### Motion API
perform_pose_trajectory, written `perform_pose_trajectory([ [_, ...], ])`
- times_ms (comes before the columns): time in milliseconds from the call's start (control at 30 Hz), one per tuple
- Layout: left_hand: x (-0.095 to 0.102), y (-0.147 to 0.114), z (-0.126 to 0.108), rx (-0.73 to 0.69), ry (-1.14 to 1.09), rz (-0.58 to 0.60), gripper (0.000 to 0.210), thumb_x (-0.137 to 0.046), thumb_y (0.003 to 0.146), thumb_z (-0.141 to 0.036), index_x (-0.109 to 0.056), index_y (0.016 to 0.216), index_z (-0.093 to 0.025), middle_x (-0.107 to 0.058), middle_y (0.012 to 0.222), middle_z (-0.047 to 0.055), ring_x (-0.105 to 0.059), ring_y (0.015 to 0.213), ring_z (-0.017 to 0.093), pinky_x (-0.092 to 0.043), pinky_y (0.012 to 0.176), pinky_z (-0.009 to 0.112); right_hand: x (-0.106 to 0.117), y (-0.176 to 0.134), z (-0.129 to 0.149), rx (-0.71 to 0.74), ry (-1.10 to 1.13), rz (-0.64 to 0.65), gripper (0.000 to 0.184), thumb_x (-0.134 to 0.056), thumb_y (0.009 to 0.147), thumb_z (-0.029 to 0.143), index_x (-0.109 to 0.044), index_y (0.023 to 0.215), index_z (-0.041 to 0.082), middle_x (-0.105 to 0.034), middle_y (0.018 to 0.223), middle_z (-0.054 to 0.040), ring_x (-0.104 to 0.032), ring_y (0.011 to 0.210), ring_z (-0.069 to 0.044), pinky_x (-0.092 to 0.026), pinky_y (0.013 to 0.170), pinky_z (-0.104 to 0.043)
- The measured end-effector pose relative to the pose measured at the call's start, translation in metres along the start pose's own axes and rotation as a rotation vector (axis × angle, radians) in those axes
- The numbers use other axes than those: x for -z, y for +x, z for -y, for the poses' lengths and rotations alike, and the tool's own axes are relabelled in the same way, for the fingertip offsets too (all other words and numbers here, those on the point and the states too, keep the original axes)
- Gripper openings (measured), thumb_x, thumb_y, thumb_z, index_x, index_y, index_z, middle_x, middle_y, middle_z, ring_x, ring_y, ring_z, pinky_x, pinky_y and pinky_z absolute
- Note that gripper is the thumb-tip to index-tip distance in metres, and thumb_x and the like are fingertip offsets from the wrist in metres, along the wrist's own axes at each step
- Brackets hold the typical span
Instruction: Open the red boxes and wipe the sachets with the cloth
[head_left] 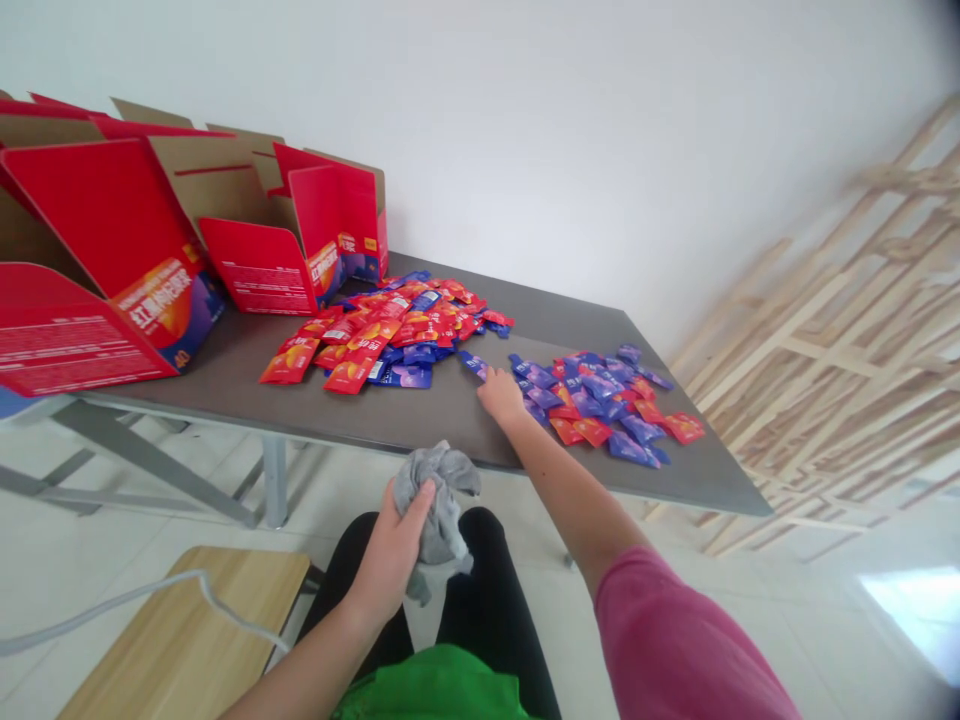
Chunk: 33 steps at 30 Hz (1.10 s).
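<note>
A crumpled grey cloth [439, 500] is gripped in my left hand [395, 545], just in front of the table's near edge. My right hand [501, 393] reaches over the grey tabletop [420, 420], fingers closed on the end of a purple sachet [473, 364]. That sachet lies between two heaps. To its left is a large heap of red and blue sachets [364, 345]; on the right, a smaller heap of purple and red sachets [600, 390] is spread out.
Open-topped red cartons [259, 265] stand at the table's left end against a white wall [510, 150]. Wooden frames [847, 370] lean at the right. A wooden stool [195, 630] with a white cable [150, 585] across it is at lower left.
</note>
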<state>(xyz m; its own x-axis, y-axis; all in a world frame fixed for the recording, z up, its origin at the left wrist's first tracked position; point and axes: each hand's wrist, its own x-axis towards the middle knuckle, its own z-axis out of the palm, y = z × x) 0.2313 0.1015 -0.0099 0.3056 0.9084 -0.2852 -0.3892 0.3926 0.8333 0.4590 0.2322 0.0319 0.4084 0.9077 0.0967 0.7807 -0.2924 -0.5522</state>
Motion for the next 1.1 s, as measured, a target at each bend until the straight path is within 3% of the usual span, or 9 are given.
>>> perform_pose_trajectory([
  [200, -0.005, -0.012, -0.025, 0.046, -0.105, -0.099, 0.043, -0.065, 0.087, -0.046, -0.06, 0.122, -0.022, -0.07, 0.119, 0.005, -0.059, 0.122, 0.022, -0.041, 0.105, 0.033, 0.006, -0.04, -0.01, -0.04, 0.096, 0.012, 0.032, -0.043, 0.095, 0.013, -0.061, 0.122, 0.01, -0.066, 0.123, -0.0183, -0.061, 0.118, -0.025, -0.042, 0.101, -0.035],
  [333, -0.015, 0.006, -0.043, -0.191, 0.003, -0.126, 0.038, -0.065, 0.087, -0.044, -0.057, 0.12, -0.028, -0.068, 0.119, 0.002, -0.058, 0.121, 0.022, -0.04, 0.106, 0.033, 0.0, -0.119, -0.006, 0.006, 0.314, 0.084, 0.037, -0.037, 0.099, 0.036, -0.064, 0.118, 0.018, -0.073, 0.11, -0.0046, -0.066, 0.103, -0.019, -0.05, 0.09, -0.029],
  [400, -0.025, 0.019, -0.046, -0.36, 0.222, -0.115, 0.032, -0.065, 0.086, -0.038, -0.058, 0.116, -0.028, -0.065, 0.117, 0.003, -0.056, 0.121, 0.023, -0.037, 0.108, 0.034, -0.009, -0.156, 0.004, 0.009, 0.716, 0.14, 0.038, -0.044, 0.095, 0.045, -0.067, 0.113, 0.02, -0.073, 0.106, -0.0038, -0.066, 0.102, -0.021, -0.05, 0.091, -0.032],
  [533, -0.043, 0.026, -0.034, -0.59, 0.719, 0.053, 0.015, -0.062, 0.082, -0.019, -0.062, 0.096, -0.024, -0.062, 0.106, 0.007, -0.056, 0.111, 0.027, -0.038, 0.103, 0.038, -0.026, -0.189, 0.027, -0.204, 1.216, 0.038, 0.041, -0.05, 0.088, 0.055, -0.067, 0.104, 0.021, -0.073, 0.096, -0.0052, -0.068, 0.091, -0.021, -0.054, 0.081, -0.032],
  [667, -0.038, 0.01, -0.011, -0.566, 0.84, 0.303, 0.023, -0.054, 0.078, -0.007, -0.06, 0.093, -0.024, -0.061, 0.1, 0.004, -0.059, 0.098, 0.023, -0.046, 0.091, 0.036, -0.026, -0.183, 0.024, -0.288, 1.352, -0.174, 0.043, -0.048, 0.089, 0.057, -0.067, 0.095, 0.019, -0.074, 0.09, -0.0052, -0.069, 0.082, -0.02, -0.054, 0.079, -0.032],
  [767, -0.024, 0.004, -0.005, -0.389, 0.859, 0.323, 0.016, -0.054, 0.078, -0.01, -0.06, 0.086, -0.022, -0.064, 0.092, 0.003, -0.062, 0.092, 0.023, -0.048, 0.086, 0.036, -0.018, -0.181, 0.008, -0.212, 1.203, -0.242, 0.047, -0.041, 0.093, 0.057, -0.067, 0.102, 0.018, -0.074, 0.099, -0.0083, -0.07, 0.089, -0.022, -0.054, 0.082, -0.035],
  [867, -0.02, 0.004, -0.014, -0.24, 0.76, 0.116, 0.01, -0.055, 0.088, -0.03, -0.059, 0.092, -0.022, -0.067, 0.089, 0.004, -0.065, 0.089, 0.024, -0.049, 0.085, 0.039, -0.012, -0.186, -0.003, -0.041, 0.754, -0.33, 0.046, -0.038, 0.098, 0.049, -0.065, 0.116, 0.016, -0.072, 0.113, -0.0129, -0.068, 0.103, -0.025, -0.053, 0.09, -0.039],
  [1000, -0.029, 0.005, -0.032, -0.323, 0.702, 0.084, 0.031, -0.056, 0.089, -0.047, -0.056, 0.104, -0.02, -0.068, 0.105, 0.008, -0.063, 0.105, 0.025, -0.045, 0.095, 0.039, -0.014, -0.201, -0.001, 0.354, 0.222, -0.241, 0.041, -0.037, 0.1, 0.032, -0.058, 0.13, 0.014, -0.063, 0.132, -0.0157, -0.059, 0.123, -0.026, -0.033, 0.114, -0.05],
  [1100, -0.029, 0.006, -0.041, -0.376, 0.725, 0.076, 0.03, -0.053, 0.091, -0.045, -0.06, 0.104, -0.018, -0.068, 0.107, 0.008, -0.062, 0.107, 0.026, -0.043, 0.099, 0.039, -0.013, -0.211, 0.001, 0.462, 0.229, -0.143, 0.048, -0.045, 0.098, 0.037, -0.05, 0.139, 0.012, -0.054, 0.143, -0.017, -0.05, 0.133, -0.028, -0.025, 0.118, -0.054],
])
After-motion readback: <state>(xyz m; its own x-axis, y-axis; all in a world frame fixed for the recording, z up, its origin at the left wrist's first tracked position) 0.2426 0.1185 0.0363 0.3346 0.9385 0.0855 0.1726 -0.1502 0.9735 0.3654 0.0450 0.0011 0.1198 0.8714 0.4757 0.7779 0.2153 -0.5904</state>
